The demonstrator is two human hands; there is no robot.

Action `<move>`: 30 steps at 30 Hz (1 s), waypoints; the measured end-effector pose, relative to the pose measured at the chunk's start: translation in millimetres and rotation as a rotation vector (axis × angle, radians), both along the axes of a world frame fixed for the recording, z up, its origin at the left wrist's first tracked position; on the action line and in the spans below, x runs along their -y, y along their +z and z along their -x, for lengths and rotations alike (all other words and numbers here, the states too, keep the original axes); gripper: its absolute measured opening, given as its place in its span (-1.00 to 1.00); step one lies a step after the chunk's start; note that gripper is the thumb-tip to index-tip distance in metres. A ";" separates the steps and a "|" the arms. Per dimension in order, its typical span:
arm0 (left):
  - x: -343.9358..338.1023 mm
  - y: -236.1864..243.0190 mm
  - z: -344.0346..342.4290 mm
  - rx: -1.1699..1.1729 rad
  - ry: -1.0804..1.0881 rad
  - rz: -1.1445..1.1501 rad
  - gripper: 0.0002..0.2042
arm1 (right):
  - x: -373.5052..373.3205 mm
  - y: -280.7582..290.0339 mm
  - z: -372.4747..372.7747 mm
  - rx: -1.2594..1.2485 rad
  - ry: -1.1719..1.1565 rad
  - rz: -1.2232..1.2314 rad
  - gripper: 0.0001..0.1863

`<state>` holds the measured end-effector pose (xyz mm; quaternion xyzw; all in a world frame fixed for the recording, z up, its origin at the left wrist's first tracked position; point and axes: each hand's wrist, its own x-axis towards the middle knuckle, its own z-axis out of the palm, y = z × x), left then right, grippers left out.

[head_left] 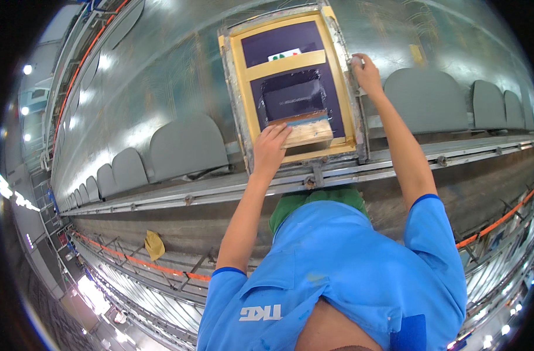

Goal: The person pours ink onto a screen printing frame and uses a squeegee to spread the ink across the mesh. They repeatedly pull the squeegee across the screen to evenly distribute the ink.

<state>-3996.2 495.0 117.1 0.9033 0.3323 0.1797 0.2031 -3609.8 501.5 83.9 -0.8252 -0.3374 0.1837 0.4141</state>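
A screen-printing frame lies flat on the long table in front of me, its mesh edged and crossed with yellow tape. Near its close end rests a squeegee with a pale wooden handle. The fingers of my left hand curl over the squeegee's left end. Dark wet ink shows on the purple mesh just beyond it. My right hand is closed at the frame's right side, around a small greyish piece at the rail; its exact kind is partly hidden by the fingers.
Grey rounded fabric pieces lie in a row along the table to the left, with more to the right. A metal rail runs along the table's near edge. Behind me, a yellow cloth hangs near an orange line.
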 end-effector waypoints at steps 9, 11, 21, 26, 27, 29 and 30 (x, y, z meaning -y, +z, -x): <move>25.8 17.0 30.6 0.140 0.110 -0.006 -0.44 | -5.5 91.1 48.1 0.050 0.017 -0.222 -0.68; 16.5 19.7 54.5 0.139 0.136 -0.010 -0.44 | -20.4 91.7 84.2 0.073 0.002 -0.243 -0.69; -96.3 6.1 295.5 -0.029 0.131 0.008 -0.41 | -123.2 30.4 329.8 -0.048 0.004 -0.243 -0.75; -120.9 -2.7 349.5 -0.063 0.104 -0.012 -0.41 | -147.5 7.4 380.0 -0.044 0.022 -0.276 -0.74; -122.6 -5.3 354.5 -0.067 0.101 -0.028 -0.41 | -150.4 4.3 385.4 -0.031 0.024 -0.280 -0.74; -126.0 -10.1 364.3 -0.058 0.100 -0.043 -0.41 | -153.5 -0.1 390.4 -0.016 0.013 -0.307 -0.74; -128.5 -11.6 370.7 -0.044 0.089 -0.040 -0.40 | -155.3 -1.7 392.5 0.000 0.008 -0.297 -0.74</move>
